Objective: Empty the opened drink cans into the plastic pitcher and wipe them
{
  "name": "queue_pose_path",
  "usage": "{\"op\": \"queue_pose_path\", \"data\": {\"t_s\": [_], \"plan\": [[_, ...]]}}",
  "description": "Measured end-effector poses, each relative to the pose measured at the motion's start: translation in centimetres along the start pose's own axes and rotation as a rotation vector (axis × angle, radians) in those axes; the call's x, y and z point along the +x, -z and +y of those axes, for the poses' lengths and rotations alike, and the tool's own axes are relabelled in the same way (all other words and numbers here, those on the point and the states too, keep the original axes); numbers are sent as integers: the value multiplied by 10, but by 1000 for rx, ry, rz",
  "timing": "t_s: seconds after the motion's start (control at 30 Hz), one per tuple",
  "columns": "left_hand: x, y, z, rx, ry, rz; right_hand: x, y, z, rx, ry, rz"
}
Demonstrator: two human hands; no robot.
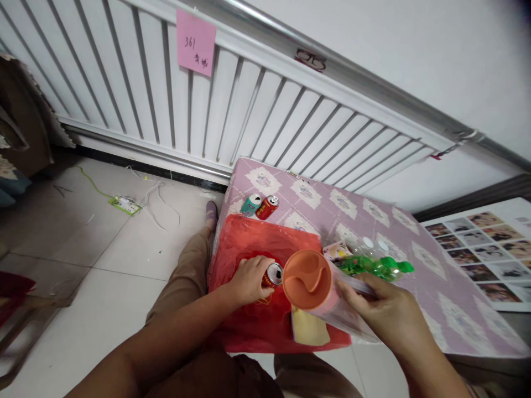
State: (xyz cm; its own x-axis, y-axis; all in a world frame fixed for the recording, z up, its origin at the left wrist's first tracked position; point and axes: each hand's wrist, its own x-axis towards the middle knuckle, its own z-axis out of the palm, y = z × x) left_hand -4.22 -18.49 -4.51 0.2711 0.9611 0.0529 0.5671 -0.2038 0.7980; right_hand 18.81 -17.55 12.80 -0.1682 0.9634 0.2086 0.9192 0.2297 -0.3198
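I find my left hand (248, 280) wrapped round a red can (274, 275) over the red plastic sheet (269, 229), my right hand (384, 309) gripping the handle (353, 284) of a clear pitcher (352, 319), its long axis tilted, orange top (307, 279) facing left, seemingly just beside the can.

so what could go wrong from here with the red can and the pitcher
The pitcher, tilted in the right hand, appears close to the red can and might bump it. If the left hand loosens, the can could drop or tip onto the red sheet. Any spill might wet the yellow cloth.
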Motion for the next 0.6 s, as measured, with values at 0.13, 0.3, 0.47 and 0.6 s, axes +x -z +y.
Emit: {"op": "queue_pose_path", "data": {"t_s": [0.13,0.3,0.47,0.6], "plan": [[0,0,0,4,11,-10,1,0,6,-76,73,-5],[1,-1,-1,8,3,-2,0,1,8,-99,72,-11],[1,-2,-2,9,-8,9,1,2,5,-114,75,-12],[1,-1,-2,4,-10,14,2,2,5,-104,66,-16]]}}
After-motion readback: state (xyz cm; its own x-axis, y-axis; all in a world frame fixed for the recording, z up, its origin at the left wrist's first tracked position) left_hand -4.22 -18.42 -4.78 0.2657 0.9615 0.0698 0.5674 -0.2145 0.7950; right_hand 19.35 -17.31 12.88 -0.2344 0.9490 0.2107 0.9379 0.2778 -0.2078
